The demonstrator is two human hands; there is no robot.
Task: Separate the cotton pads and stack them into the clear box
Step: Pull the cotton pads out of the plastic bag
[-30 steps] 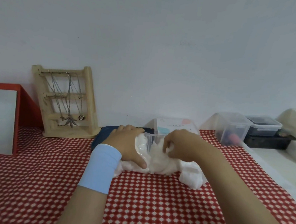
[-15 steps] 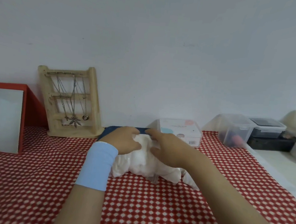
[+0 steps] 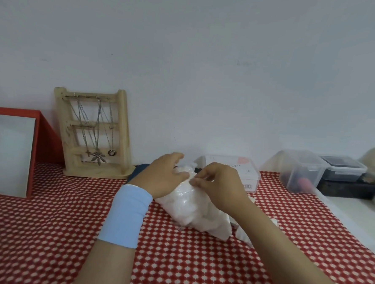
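A clear plastic bag [image 3: 191, 208] stuffed with white cotton pads lies on the red checked tablecloth in the middle. My left hand [image 3: 164, 175], with a light blue wristband, grips the bag's upper left side. My right hand [image 3: 219, 183] pinches the bag's top edge beside it. A few loose white pads [image 3: 242, 233] lie under my right forearm. The clear box [image 3: 241, 173] with a printed lid stands just behind my hands, partly hidden by them.
A wooden necklace stand [image 3: 95, 134] leans on the wall at back left, next to a red-framed mirror [image 3: 8, 152]. A dark blue object [image 3: 138, 169] lies behind my left hand. Clear storage tubs [image 3: 301, 170] and a dark-lidded tub [image 3: 343, 171] stand at back right.
Both hands have lifted the bag's top end and moved to its mouth. The right hand shifted from lying over the bag to pinching its edge.
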